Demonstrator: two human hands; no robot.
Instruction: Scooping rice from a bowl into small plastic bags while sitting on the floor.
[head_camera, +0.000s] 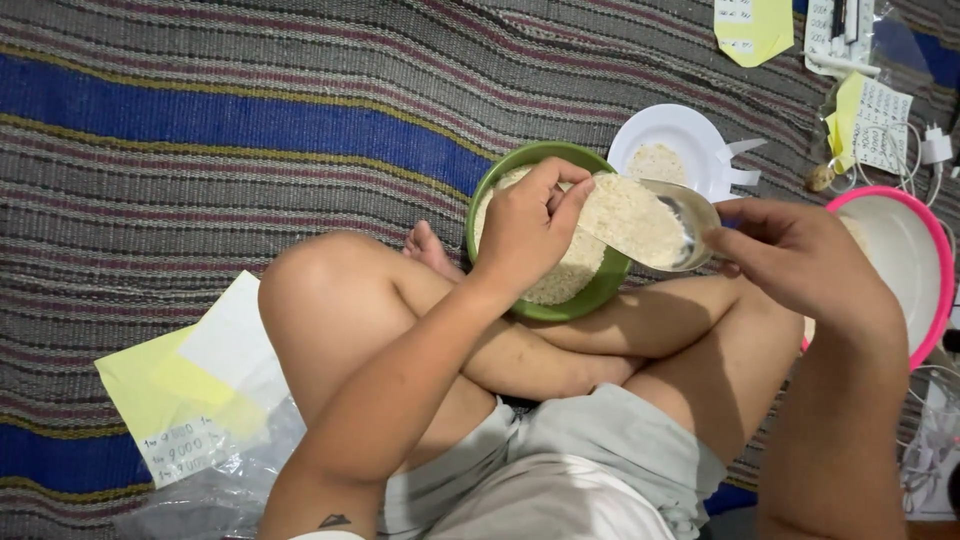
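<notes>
The step in hand looks like filling: the left hand pinches the mouth of a clear bag of rice over the green bowl, which rests against the person's crossed legs on the striped mat, while the right hand is closed round a metal cup tipped into the bag's mouth. The next move, I judge, calls for a steady bag and a slow tilt, lest grains spill. I count one green bowl, one white plate, one pink-rimmed bowl, one cup, one bag in hand, two hands.
</notes>
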